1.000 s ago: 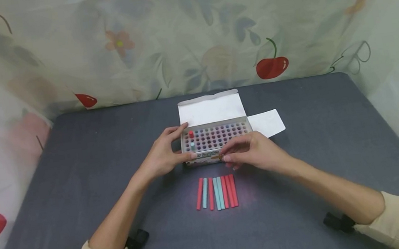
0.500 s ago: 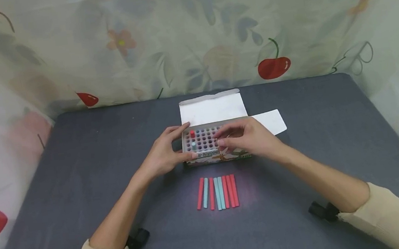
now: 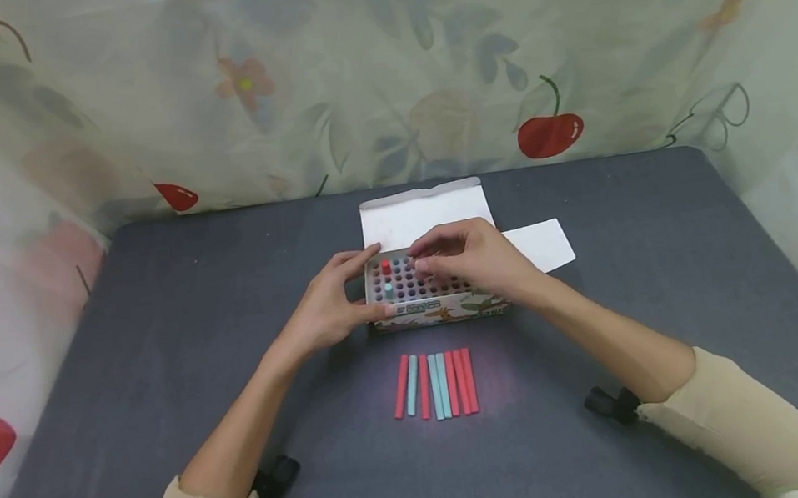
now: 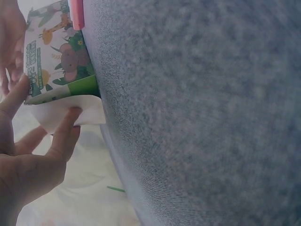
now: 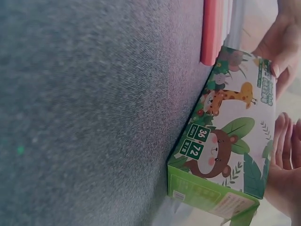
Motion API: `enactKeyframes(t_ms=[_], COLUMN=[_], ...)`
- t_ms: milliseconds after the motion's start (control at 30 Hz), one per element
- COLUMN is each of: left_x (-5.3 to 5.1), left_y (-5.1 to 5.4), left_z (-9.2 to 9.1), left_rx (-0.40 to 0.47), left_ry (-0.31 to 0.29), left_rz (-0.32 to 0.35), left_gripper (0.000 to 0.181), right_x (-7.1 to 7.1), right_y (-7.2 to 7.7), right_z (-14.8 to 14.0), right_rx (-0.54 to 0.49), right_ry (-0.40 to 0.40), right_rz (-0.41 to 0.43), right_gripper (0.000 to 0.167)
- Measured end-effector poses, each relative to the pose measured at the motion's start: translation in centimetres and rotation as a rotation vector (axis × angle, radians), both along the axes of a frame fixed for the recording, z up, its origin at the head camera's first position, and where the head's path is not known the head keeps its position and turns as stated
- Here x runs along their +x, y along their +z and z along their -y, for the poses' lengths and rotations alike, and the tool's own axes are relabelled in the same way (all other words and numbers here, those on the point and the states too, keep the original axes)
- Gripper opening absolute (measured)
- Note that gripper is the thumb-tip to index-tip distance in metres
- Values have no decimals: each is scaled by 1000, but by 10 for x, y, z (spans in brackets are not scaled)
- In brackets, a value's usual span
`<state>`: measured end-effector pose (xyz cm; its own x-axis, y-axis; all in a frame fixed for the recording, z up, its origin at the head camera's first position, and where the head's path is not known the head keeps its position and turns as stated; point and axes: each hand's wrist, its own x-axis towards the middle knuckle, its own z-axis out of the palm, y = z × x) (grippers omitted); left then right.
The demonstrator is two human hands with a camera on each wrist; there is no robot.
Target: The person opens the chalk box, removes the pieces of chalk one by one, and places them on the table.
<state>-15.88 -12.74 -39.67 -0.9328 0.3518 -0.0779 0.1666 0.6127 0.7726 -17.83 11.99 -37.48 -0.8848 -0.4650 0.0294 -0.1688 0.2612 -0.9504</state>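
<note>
A chalk box (image 3: 445, 310) printed with cartoon animals stands with its lid folded back. Inside is a holder full of round holes; a red chalk stick (image 3: 385, 267) and a light blue chalk stick (image 3: 388, 290) poke up near its left end. My left hand (image 3: 334, 304) grips that end, thumb at the front and a finger at the back corner. Above the holes hovers my right hand (image 3: 472, 260), fingers bent and thumb near the fingertips, with no chalk visible between them. Part of the holder is hidden beneath it.
In front of the box, several red and light blue chalk sticks (image 3: 423, 387) lie side by side on the grey tabletop (image 3: 323, 478). A white side flap (image 3: 541, 245) sticks out right, and the open lid (image 3: 425, 218) rises behind. Patterned curtain (image 3: 376, 75) surrounds the table.
My right hand has moved from the box's front edge up and left over the holes, toward the two chalk sticks inside. The left hand keeps its grip, and the row of chalk is unchanged.
</note>
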Motion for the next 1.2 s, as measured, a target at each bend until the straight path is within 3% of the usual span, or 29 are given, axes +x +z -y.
enactKeyframes(t_ms=[233, 400, 900, 1200], left_x=[0, -1, -1, -1], left_y=[-1, -1, -1, 1], left_z=[0, 0, 0, -1], left_rx=[-2, -10, -5, -13], left_ry=[4, -4, -7, -6], left_rz=[13, 8, 2, -3], left_gripper=[88, 88, 88, 88], right_x=[-8, -14, -23, -26], right_y=[-6, -11, -13, -13], right_z=[6, 14, 32, 40], right_rx=[35, 56, 292, 433], right_ry=[-13, -15, -11, -21], right_rz=[-17, 26, -97, -101], right_gripper=[27, 30, 27, 27])
